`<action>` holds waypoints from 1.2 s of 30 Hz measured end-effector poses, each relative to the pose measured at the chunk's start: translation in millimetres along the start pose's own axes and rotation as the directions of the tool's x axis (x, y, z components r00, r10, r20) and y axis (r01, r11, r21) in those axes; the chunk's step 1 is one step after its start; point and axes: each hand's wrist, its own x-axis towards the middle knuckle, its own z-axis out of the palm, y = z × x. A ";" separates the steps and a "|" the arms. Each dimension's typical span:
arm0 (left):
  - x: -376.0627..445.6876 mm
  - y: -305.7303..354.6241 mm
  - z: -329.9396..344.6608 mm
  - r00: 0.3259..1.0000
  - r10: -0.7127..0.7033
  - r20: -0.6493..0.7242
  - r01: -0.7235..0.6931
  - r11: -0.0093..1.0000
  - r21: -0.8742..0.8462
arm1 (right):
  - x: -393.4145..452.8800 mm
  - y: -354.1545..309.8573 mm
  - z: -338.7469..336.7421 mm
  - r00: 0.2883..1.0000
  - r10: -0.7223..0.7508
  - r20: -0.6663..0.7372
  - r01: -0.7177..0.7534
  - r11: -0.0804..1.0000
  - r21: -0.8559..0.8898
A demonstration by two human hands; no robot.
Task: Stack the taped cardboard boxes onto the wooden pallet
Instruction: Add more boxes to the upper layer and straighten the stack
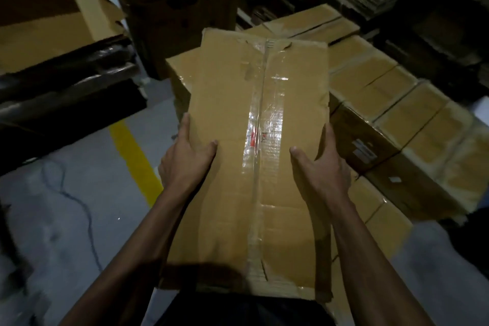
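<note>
Held at waist height: taped cardboard box (254, 156), long, seam tape glossy, far-end flaps torn. Clamped between left hand (185, 159) and right hand (320, 164), thumbs on top, fingers wrapped over side edges. Positioned above near-left corner of stacked boxes (391, 119); pallet hidden. Risks, judged: slipping on slick tape; overhanging stack's left edge; tipping.
</note>
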 end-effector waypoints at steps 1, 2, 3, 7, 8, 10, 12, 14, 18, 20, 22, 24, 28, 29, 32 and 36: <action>8.4 3.1 0.7 0.999 0.030 0.021 -0.030 1.000 0.005 | -2.2 -1.8 0.0 0.999 0.025 -0.024 -0.025 1.000 0.018; 15.4 6.5 1.9 0.998 0.054 0.040 -0.054 0.999 0.004 | -3.5 -2.6 0.2 0.998 0.039 -0.043 -0.037 0.999 0.030; 24.4 11.1 4.1 0.995 0.080 0.064 -0.080 0.997 0.001 | -2.3 -3.7 0.4 0.996 0.062 -0.064 -0.060 0.997 0.042; 51.6 33.3 15.2 0.977 0.142 0.158 -0.144 0.990 -0.001 | 9.5 -1.7 4.4 0.977 0.170 -0.130 -0.164 0.985 0.060; 58.3 39.3 19.6 0.970 0.160 0.182 -0.162 0.987 -0.003 | 14.8 1.4 6.1 0.970 0.191 -0.150 -0.185 0.981 0.058; 71.0 49.8 30.3 0.958 0.189 0.214 -0.191 0.981 -0.010 | 26.9 8.2 8.8 0.959 0.222 -0.174 -0.215 0.975 0.058; 83.3 57.9 42.0 0.949 0.205 0.238 -0.206 0.978 -0.021 | 40.2 13.4 11.7 0.950 0.251 -0.187 -0.242 0.968 0.066; 98.5 66.1 55.4 0.940 0.217 0.263 -0.217 0.976 -0.029 | 57.1 17.4 14.1 0.935 0.298 -0.191 -0.287 0.954 0.079; 130.6 81.8 80.3 0.928 0.216 0.303 -0.219 0.975 -0.025 | 90.9 24.3 21.3 0.908 0.378 -0.183 -0.355 0.923 0.146; 144.3 90.3 91.2 0.925 0.204 0.321 -0.221 0.975 0.015 | 105.5 27.0 24.0 0.893 0.414 -0.176 -0.386 0.906 0.171; 156.0 98.6 98.8 0.918 0.204 0.340 -0.230 0.972 0.037 | 118.0 26.1 25.8 0.881 0.444 -0.161 -0.416 0.891 0.184; 169.3 107.5 105.8 0.909 0.204 0.362 -0.240 0.969 0.056 | 130.3 24.6 27.3 0.868 0.472 -0.153 -0.442 0.876 0.192; 201.6 116.6 121.6 0.886 0.218 0.409 -0.277 0.956 0.091 | 151.5 19.7 38.2 0.836 0.529 -0.149 -0.494 0.842 0.218; 209.7 116.7 125.6 0.880 0.220 0.421 -0.287 0.952 0.103 | 155.2 17.8 42.5 0.826 0.545 -0.145 -0.510 0.832 0.219; 236.8 115.5 139.5 0.859 0.224 0.460 -0.308 0.944 0.114 | 166.5 10.6 58.1 0.792 0.597 -0.131 -0.562 0.795 0.229; 282.9 112.4 160.8 0.802 0.237 0.548 -0.341 0.935 0.095 | 191.5 -2.4 83.7 0.726 0.675 -0.133 -0.638 0.733 0.236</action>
